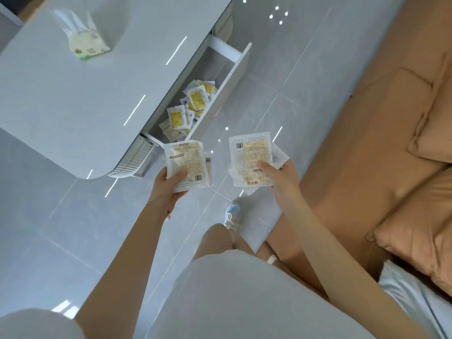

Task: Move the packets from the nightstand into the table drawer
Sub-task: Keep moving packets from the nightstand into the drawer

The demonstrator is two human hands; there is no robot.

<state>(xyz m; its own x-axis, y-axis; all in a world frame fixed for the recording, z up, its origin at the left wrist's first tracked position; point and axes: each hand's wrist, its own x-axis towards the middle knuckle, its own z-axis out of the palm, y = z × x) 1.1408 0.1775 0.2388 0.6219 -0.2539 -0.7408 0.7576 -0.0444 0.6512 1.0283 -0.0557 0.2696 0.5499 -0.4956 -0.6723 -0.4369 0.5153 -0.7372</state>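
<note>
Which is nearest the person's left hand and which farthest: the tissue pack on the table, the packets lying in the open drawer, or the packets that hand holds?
1. Held packets, gripped in the left hand itself.
2. Drawer packets, just ahead in the open drawer.
3. Tissue pack, farthest, on the table, upper left.

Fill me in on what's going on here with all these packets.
A person stands by a white table whose drawer is pulled open. The left hand grips a few packets, and the right hand grips another small bunch. Both lots are held short of the drawer, not yet in it. The drawer already holds a loose pile of packets. A tissue pack lies on the tabletop.
</note>
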